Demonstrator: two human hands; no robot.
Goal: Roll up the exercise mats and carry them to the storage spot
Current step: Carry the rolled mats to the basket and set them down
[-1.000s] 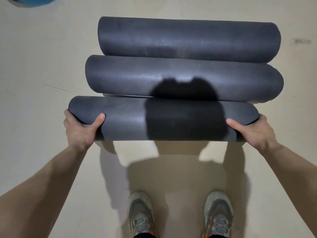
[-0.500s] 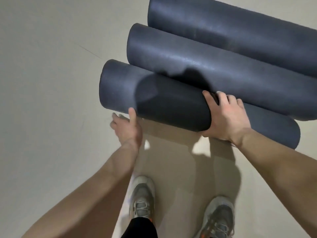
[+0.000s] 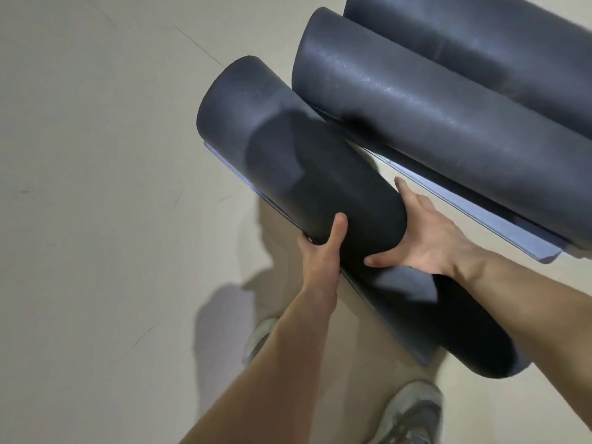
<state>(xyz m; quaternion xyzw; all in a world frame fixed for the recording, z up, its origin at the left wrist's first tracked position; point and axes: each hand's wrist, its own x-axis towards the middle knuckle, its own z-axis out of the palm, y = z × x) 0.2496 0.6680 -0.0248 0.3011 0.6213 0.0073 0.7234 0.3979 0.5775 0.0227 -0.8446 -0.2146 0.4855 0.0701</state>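
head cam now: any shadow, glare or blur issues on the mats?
Head view: a hard dark shadow falls across the middle of the nearest rolled mat, right where the left hand and right hand grip it; soft specular sheen along the middle rolled mat; slight motion blur; wide-angle bending at the edges; shadows on the floor.

A: The 3 rolled mats, what colour?
B: The nearest mat (image 3: 288, 161) is dark charcoal grey, plain, and so are the middle mat (image 3: 432, 123) and the far mat (image 3: 480, 43) at 1 o'clock.
A: The floor (image 3: 96, 187)?
B: Pale beige, unpatterned. The shoe (image 3: 413, 418) at 5 o'clock is grey and off-white.
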